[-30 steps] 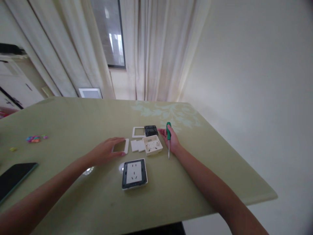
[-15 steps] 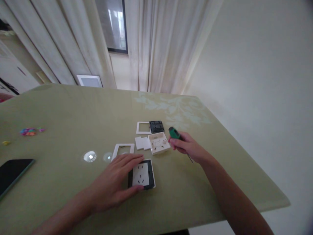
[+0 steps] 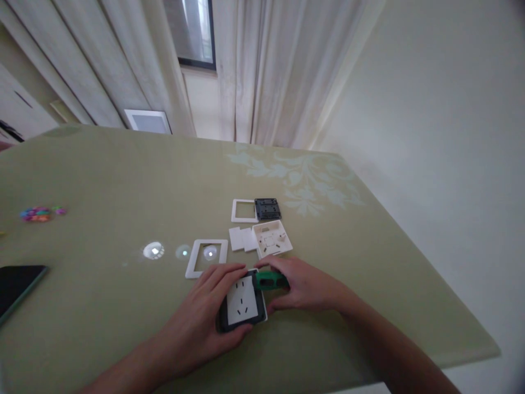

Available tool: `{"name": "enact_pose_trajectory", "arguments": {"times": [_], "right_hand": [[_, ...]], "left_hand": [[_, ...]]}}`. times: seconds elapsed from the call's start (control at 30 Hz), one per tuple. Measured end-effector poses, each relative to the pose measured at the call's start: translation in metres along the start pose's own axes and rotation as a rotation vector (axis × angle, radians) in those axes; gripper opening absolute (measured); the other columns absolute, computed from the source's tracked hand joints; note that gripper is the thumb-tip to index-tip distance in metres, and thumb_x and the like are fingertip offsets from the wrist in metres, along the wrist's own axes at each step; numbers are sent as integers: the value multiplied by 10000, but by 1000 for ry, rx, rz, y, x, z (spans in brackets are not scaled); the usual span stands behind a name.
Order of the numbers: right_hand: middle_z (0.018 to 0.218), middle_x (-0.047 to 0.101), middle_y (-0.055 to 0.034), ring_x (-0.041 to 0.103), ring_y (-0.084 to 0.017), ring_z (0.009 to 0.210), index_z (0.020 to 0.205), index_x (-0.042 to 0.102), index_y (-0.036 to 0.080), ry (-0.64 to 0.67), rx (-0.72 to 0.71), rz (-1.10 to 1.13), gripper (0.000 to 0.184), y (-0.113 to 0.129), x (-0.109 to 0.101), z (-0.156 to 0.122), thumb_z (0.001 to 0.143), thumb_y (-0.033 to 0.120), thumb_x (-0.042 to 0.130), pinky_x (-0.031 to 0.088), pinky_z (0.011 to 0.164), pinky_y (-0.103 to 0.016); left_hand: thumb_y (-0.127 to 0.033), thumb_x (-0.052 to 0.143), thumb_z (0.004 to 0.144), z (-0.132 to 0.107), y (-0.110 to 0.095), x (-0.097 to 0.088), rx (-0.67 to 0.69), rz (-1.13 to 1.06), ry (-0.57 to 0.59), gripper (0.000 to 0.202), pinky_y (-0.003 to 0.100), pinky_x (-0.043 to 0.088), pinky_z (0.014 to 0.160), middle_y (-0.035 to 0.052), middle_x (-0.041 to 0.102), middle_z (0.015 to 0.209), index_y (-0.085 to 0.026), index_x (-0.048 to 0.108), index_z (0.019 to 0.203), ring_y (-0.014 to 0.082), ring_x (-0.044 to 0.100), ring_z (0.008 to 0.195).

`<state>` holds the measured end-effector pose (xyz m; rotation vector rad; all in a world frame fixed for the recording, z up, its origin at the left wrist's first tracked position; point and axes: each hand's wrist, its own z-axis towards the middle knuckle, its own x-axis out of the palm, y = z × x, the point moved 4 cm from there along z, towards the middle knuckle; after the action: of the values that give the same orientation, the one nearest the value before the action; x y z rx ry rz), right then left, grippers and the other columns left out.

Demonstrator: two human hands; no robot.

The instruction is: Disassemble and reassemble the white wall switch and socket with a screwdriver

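Note:
In the head view, a wall socket (image 3: pixel 241 300) with a white face and black surround lies on a white base near the table's front. My left hand (image 3: pixel 207 309) is closed around its left side, thumb at the near edge and fingers at the far edge. A screwdriver (image 3: pixel 270 280) with a green handle is in my right hand (image 3: pixel 309 287), the handle against the socket's right border. Its shaft cannot be made out. Just beyond the hands are a white open box (image 3: pixel 274 241), white cover plates (image 3: pixel 243 239) and a white frame (image 3: pixel 223 253).
Farther back, a second white frame (image 3: pixel 235 211) touches a black socket module (image 3: pixel 268 209). To the left lie a dark phone-like device (image 3: pixel 18 287) and small colourful pieces (image 3: pixel 39 214). The table (image 3: pixel 123 186) meets curtains behind and a wall on the right.
My right hand has come left and toward me, bringing the screwdriver from beside the white box to the socket. The handle has turned sideways. My left hand still holds the socket, which is slightly tilted.

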<state>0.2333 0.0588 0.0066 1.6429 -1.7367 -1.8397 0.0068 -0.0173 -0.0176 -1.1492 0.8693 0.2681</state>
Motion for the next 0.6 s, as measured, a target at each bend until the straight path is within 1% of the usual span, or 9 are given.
{"name": "enact_pose_trajectory", "arguments": {"times": [0.1,0.17,0.27,0.4,0.5,0.6], "right_hand": [[1342,754,-77,711,-284,1214,1416,663,261,-19,-3,46,723,0,1,2,767,345,972,532,1052,-401],[1323,763,-63,717,-266,1200,1400,679,266,-18,-11,76,678,0,1,3,785,317,962,531,1047,-385],[1318,763,-53,717,-259,1202,1407,680,278,-12,-24,112,686,-1,1,4,780,277,960,529,1052,-383],[1335,755,-53,710,-262,1222,1422,670,282,7,-28,144,697,-2,2,4,785,296,954,529,1061,-389],[1376,738,-59,698,-266,1256,1461,638,270,29,-40,156,779,-2,2,4,754,286,965,524,1089,-392],[1446,706,-73,680,-277,1311,1533,570,271,63,-60,193,964,0,4,2,676,301,1009,513,1130,-393]], "left_hand": [[-273,822,874,-1,-2,1,-4,-38,24,865,576,507,1200,70,540,1583,-383,363,1600,348,518,1438],[-273,822,874,-1,-3,2,-13,-51,32,868,592,494,1210,71,540,1582,-384,357,1598,349,518,1439],[-284,824,873,-1,-4,2,-29,-59,34,866,601,482,1219,72,537,1582,-380,350,1593,349,519,1442],[-267,815,875,-1,-5,1,-28,-74,48,885,584,499,1211,73,534,1582,-384,329,1604,338,532,1438],[-263,802,891,-1,-5,-1,-21,-77,49,886,571,519,1195,71,536,1585,-397,314,1619,330,545,1432],[-284,826,876,-4,-3,-2,-14,-61,43,925,592,524,1183,81,536,1595,-396,307,1633,350,544,1434]]}}
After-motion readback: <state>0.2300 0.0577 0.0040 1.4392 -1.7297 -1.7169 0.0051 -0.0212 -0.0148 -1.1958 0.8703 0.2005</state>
